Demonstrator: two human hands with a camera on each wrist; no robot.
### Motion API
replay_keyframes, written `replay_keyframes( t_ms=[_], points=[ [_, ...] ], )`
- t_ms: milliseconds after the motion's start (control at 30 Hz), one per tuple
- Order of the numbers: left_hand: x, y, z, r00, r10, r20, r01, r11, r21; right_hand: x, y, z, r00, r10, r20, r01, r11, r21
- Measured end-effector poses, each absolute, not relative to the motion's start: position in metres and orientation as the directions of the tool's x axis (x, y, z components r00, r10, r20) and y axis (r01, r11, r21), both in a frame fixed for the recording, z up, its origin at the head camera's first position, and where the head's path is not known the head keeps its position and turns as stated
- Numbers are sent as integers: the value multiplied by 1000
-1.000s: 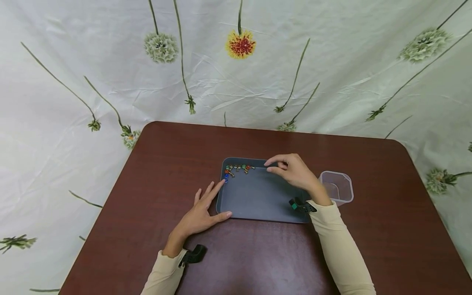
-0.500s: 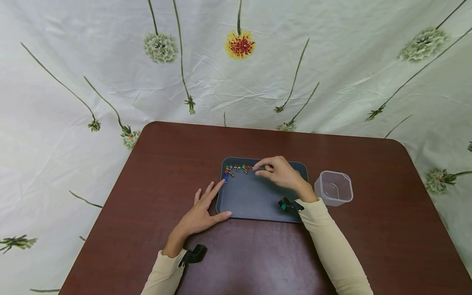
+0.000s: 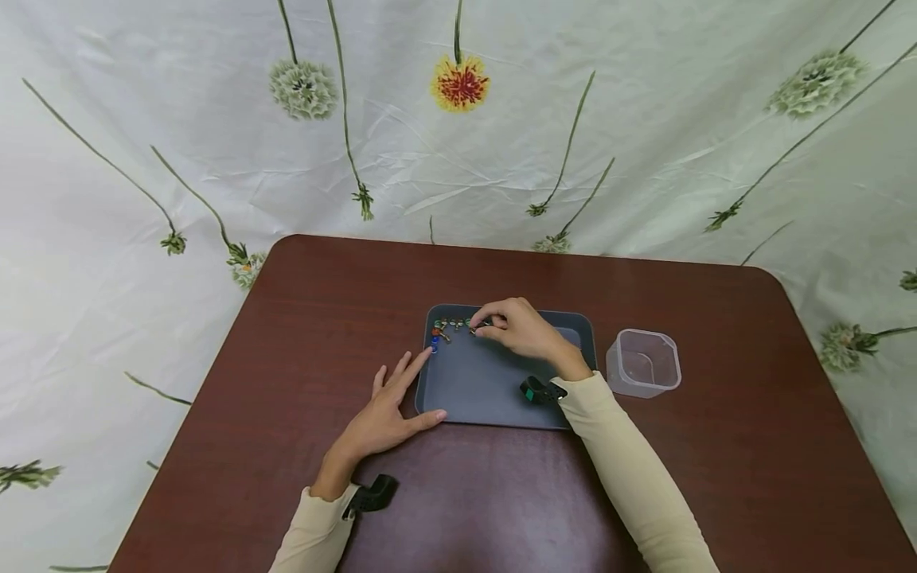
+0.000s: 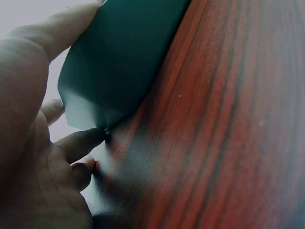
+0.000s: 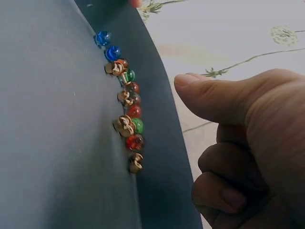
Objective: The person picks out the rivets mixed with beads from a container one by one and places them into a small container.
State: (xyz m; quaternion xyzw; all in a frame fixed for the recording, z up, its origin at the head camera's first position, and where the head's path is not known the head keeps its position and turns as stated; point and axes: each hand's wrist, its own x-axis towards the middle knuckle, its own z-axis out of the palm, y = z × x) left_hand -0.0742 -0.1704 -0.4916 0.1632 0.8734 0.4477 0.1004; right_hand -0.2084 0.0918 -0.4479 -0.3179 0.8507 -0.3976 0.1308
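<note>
A dark grey tray (image 3: 473,390) holds a row of small coloured glass balls and gold-coloured metal pieces (image 5: 125,125) along its far side. Two blue glass balls (image 5: 113,53) end the row at the tray's left. My right hand (image 3: 526,330) is over the row's right part, thumb and forefinger bent toward each other with tips close over the pieces. In the right wrist view, my thumb (image 5: 205,93) shows no piece against it, and other fingers are curled. My left hand (image 3: 380,418) is spread, its forefinger and thumb tips touching the tray's left edge and near-left corner.
A clear plastic box (image 3: 643,364) stands on the brown wooden table (image 3: 731,446), just right of the tray. Behind the table hangs a white cloth (image 3: 645,119) printed with flowers. Each wrist wears a black strap with a camera (image 3: 376,495).
My right hand has moved left across the tray to the row of pieces, uncovering the plastic box and the tray's right end. My left hand keeps its place at the tray's edge.
</note>
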Motion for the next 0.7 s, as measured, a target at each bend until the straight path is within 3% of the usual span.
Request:
replay_keyframes(
  t_ms=[333, 700],
  points=[
    [-73, -174, -491, -925, 379, -28, 202, 552, 809, -213, 68, -452, -725, -688, 24, -470, 469, -748],
    [-71, -173, -488, -925, 380, -9, 215, 541, 813, -215, 50, -459, -696, -715, -66, -472, 526, -708]
  ],
)
